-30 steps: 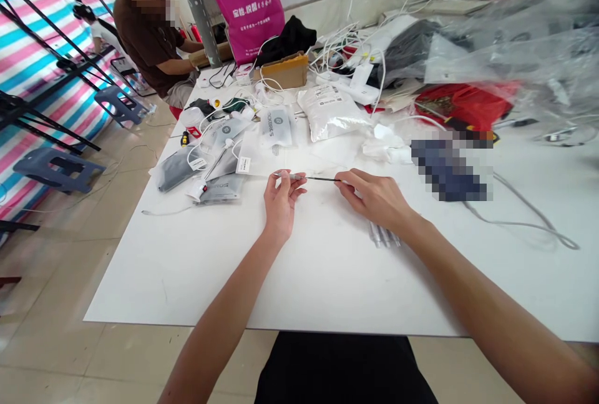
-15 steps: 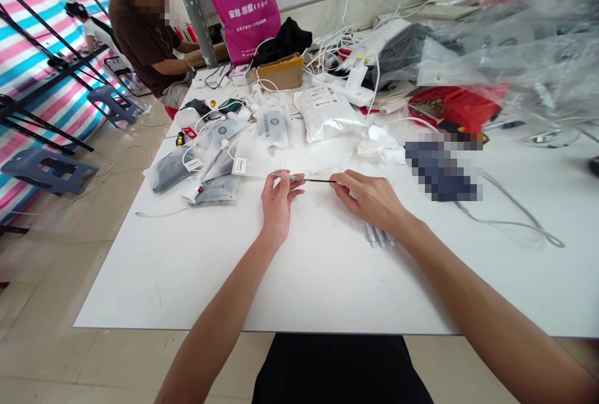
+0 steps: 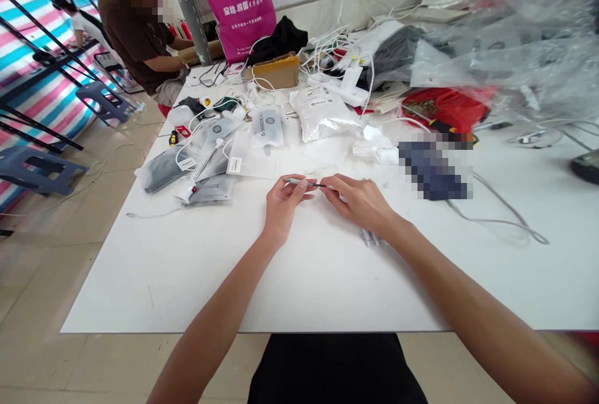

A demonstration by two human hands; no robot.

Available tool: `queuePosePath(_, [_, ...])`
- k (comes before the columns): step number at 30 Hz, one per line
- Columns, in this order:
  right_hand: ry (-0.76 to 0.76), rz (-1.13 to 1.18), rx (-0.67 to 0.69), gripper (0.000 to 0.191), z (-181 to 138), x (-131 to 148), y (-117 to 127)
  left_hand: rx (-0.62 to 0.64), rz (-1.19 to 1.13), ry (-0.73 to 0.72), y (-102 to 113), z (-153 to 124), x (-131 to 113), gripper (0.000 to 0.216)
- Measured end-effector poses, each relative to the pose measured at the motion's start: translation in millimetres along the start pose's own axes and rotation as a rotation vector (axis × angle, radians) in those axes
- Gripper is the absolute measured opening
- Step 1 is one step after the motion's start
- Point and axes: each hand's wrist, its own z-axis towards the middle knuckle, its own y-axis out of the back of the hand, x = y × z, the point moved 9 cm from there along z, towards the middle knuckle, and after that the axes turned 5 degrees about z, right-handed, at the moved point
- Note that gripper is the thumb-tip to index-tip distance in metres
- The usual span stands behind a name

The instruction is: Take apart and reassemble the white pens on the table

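Note:
My left hand [image 3: 282, 201] pinches a slim grey-and-clear pen barrel [image 3: 294, 180] between thumb and fingers above the table. A thin dark pen refill [image 3: 319, 185] runs out of the barrel's right end, and my right hand [image 3: 356, 199] grips its other end with the fingertips. Only a short piece of the refill shows between the two hands. Under my right wrist, several clear, silvery tubes [image 3: 372, 238] lie side by side on the white table [image 3: 309, 285], partly hidden by the forearm.
Grey plastic-bagged packets [image 3: 208, 190] lie to the left, with a white parcel [image 3: 322, 112] and tangled white cables [image 3: 327, 48] behind. A blurred dark-blue item [image 3: 435, 170] with a grey cord sits at right. A person in a brown shirt [image 3: 131, 35] works at the far left.
My hands have come closer together. Less of the dark refill shows between them than before. The camera view has shifted slightly.

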Motion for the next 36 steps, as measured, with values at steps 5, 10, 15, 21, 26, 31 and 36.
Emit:
queuePosePath(5, [0.021,0.057,-0.010,0.025,-2,5,-4,0.043,-0.004,0.020,-5,0,4,0.027])
queuePosePath(10, [-0.073,0.141,0.012,0.028,-3,-2,-8,-0.012,-0.047,0.014,-1,1,4,0.029])
queuePosePath(15, [-0.058,0.100,-0.012,0.020,-2,-6,-3,-0.137,-0.170,-0.005,14,4,1,0.031])
queuePosePath(21, [-0.028,0.027,-0.080,0.021,1,-9,10,-0.208,-0.274,0.015,28,9,2,0.030])
queuePosePath(26, [-0.010,0.026,-0.066,0.025,0,-7,7,-0.181,-0.264,0.026,23,8,4,0.031])
queuePosePath(31, [0.003,0.045,-0.068,0.024,0,-5,6,-0.164,-0.247,0.021,21,7,4,0.031])
queuePosePath(36, [0.026,0.060,-0.068,0.025,-1,-4,5,-0.125,-0.201,0.015,14,5,1,0.032])
